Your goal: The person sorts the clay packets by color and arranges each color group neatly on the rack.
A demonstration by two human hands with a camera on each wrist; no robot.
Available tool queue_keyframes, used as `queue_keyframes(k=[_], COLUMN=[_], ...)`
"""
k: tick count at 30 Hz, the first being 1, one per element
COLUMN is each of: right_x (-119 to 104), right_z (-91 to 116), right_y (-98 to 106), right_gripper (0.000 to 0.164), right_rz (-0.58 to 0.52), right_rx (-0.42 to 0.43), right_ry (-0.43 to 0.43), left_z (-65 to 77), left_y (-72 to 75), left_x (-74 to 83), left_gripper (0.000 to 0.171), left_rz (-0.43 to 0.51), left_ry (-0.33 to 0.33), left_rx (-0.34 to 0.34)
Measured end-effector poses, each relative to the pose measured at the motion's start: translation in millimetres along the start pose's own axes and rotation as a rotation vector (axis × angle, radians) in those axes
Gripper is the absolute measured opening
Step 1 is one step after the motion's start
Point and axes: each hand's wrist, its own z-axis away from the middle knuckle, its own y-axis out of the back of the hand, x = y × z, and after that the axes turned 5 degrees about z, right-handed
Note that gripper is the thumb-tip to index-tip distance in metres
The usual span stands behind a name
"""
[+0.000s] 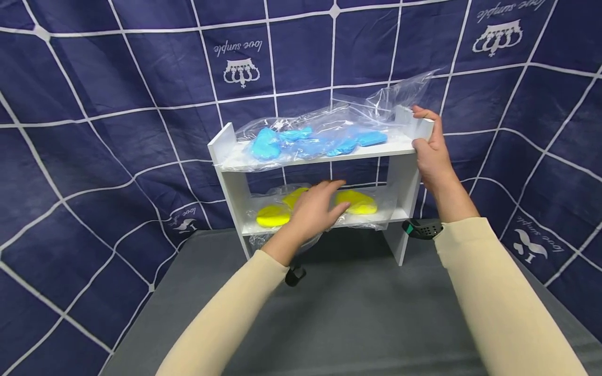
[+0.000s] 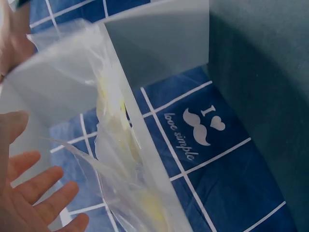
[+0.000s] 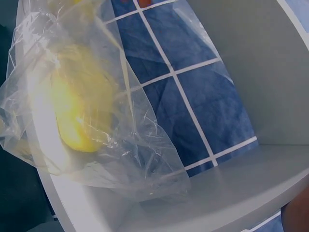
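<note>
A small white two-tier shelf point(image 1: 403, 183) stands on the grey surface. My right hand point(image 1: 433, 154) grips its upper right end panel, thumb in front and fingers over the back. In front of the lower tier, my left hand point(image 1: 314, 211) reaches with fingers extended and thumb apart, holding nothing. Around it, yellow soft-looking pieces point(image 1: 273, 215) lie in a clear plastic bag point(image 3: 140, 164) along that tier; the left hand hides part of them. On the top tier, blue pieces point(image 1: 265, 144) lie in another clear bag point(image 1: 383, 102), whose loose end rises near the right hand.
A dark blue curtain point(image 1: 169, 68) with white grid lines hangs behind the shelf and along both sides. Dark grey cloth point(image 1: 357, 313) covers the surface in front. Loose plastic hangs over the lower tier's front edge. Black bands circle both wrists.
</note>
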Motion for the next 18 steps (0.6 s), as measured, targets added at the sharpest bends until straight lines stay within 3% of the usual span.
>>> queue_keyframes(k=[5, 9, 18], right_x=[-2.7, -4.1, -4.8], right_z=[3.0, 3.3, 5.3], right_y=[1.2, 2.4, 3.0], right_gripper=[0.063, 0.065, 0.068], right_rz=[0.019, 0.022, 0.062], right_rx=[0.003, -0.001, -0.011], right_ry=[-0.016, -0.027, -0.102], left_z=[35.8, 62.6, 105.4], left_y=[3.3, 5.9, 7.0], left_x=[-5.1, -12.7, -43.6], left_gripper=[0.052, 0.048, 0.041], left_rz=[0.030, 0.067, 0.111], left_ry=[-0.077, -0.083, -0.108], left_rx=[0.080, 0.129, 0.288])
